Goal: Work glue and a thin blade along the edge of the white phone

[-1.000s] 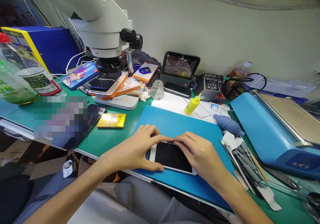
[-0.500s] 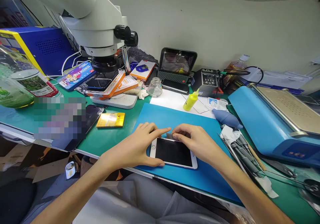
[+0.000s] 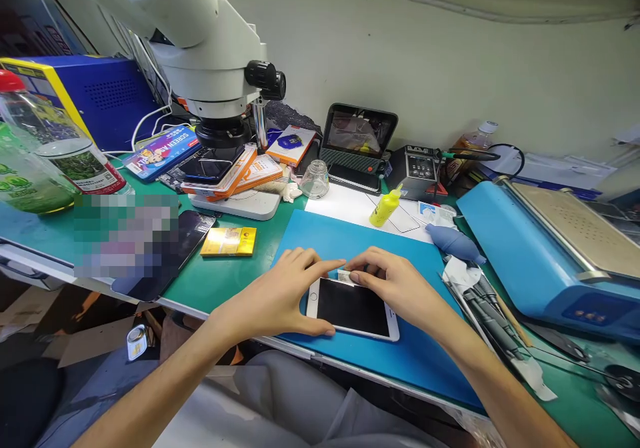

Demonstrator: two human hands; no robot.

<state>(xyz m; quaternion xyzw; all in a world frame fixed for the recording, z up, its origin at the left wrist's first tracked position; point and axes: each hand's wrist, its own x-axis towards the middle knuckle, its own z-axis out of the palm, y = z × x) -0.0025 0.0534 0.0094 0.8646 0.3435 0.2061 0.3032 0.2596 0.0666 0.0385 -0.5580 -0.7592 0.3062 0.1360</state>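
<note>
A white smartphone (image 3: 354,307) with a dark screen lies face up on the blue mat (image 3: 330,229), its home button toward the left. My left hand (image 3: 280,288) spans the phone's left end, thumb along the near edge and index finger along the far edge, gripping it. Between the thumb and fingers of my right hand (image 3: 395,278) is a small thin flat metal piece, like a blade (image 3: 345,276). It stands against the phone's far long edge. Whether its tip sits inside the seam is too small to tell.
A microscope (image 3: 210,68) stands at the back left over stacked phones and boxes. Beyond the mat are a yellow bottle (image 3: 385,207) and a glass jar (image 3: 315,180). On the right lie a blower bulb (image 3: 455,243), several tools and a blue heating plate machine (image 3: 530,261).
The blade has tilted slightly and now catches more light at the phone's far edge. Both hands keep their hold, and the whole view has shifted a little.
</note>
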